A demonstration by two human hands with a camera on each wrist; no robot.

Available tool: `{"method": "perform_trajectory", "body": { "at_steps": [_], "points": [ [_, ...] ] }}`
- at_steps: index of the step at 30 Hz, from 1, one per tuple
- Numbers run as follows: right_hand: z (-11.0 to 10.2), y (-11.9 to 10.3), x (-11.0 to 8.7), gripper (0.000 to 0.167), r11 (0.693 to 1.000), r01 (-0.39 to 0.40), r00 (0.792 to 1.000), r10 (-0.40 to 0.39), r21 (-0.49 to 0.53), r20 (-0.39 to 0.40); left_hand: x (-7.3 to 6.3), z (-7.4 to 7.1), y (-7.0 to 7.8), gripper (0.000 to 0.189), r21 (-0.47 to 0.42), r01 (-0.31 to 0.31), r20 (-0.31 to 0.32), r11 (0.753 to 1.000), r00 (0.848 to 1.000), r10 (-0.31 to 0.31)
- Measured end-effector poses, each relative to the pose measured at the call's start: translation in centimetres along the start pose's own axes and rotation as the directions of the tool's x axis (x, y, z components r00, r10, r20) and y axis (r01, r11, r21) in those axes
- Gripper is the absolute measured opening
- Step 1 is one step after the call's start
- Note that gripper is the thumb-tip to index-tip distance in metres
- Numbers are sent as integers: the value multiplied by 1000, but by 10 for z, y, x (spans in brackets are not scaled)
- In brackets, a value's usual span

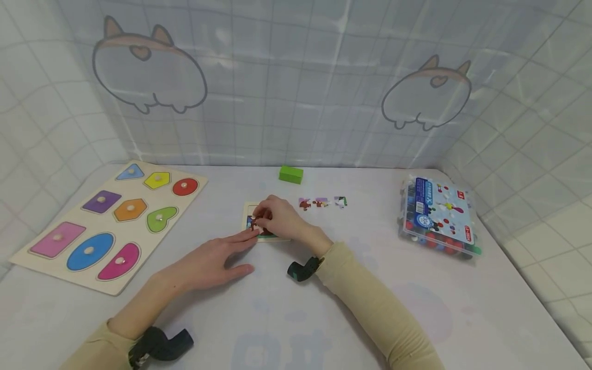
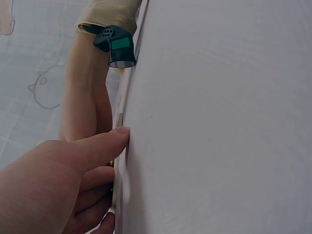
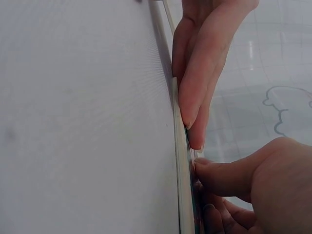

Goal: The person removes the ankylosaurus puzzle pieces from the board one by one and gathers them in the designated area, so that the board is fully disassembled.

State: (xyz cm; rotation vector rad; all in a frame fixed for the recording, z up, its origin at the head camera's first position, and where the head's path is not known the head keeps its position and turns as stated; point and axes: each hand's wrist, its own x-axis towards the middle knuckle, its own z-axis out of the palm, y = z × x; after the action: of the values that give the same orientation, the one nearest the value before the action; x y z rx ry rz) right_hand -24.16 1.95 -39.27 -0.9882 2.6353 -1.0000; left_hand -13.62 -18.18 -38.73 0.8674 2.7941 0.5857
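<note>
Left hand [image 1: 210,262]: fingers nearly straight, thumb spread away, fingertips touching the puzzle tray [image 1: 248,209].
Right hand [image 1: 282,218]: fingers bent over the tray, tips at its picture; whether they pinch a piece, I cannot tell.
Puzzle tray: on the table [image 1: 259,303], under both hands' fingertips.
Loose pieces [image 1: 320,202]: 3, beyond the right hand.
Plastic box [image 1: 439,216]: red and blue balls inside.
Shape board [image 1: 104,224]: 9 knobbed shapes.
</note>
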Motion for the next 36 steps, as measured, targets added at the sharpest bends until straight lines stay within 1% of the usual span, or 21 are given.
{"method": "perform_trajectory", "body": {
  "at_steps": [8, 12, 17, 25, 29, 32, 36],
  "points": [
    [2, -3, 0, 17, 999, -38, 999, 38, -8, 10, 0, 0, 1, 66, 6, 8, -4, 1000, 1000, -8],
    [2, -4, 0, 17, 999, -43, 999, 43, -6, 5, 0, -1, 1, 65, 0, 10, -10, 1000, 1000, -10],
    [3, -3, 0, 17, 1000, -24, 1000, 24, -6, -1, 0, -1, 1, 64, -3, 12, -15, 1000, 1000, -12],
    [4, -2, -1, 19, 999, 2, 1000, -2, 54, -2, 0, 0, 1, 65, -5, 23, -20, 1000, 1000, -23],
    [4, -2, -1, 20, 999, 21, 1000, -21, 29, -1, 0, 1, 1, 65, -4, 23, -23, 1000, 999, -23],
    [5, -1, -1, 19, 1000, 31, 1000, -31, 6, -2, 0, 2, 0, 65, -4, 12, -24, 1000, 1000, -12],
    [5, -2, -1, 17, 999, 40, 999, -40, 8, -12, 0, 1, 0, 64, -2, 12, -24, 1000, 1000, -12]
  ]
}}
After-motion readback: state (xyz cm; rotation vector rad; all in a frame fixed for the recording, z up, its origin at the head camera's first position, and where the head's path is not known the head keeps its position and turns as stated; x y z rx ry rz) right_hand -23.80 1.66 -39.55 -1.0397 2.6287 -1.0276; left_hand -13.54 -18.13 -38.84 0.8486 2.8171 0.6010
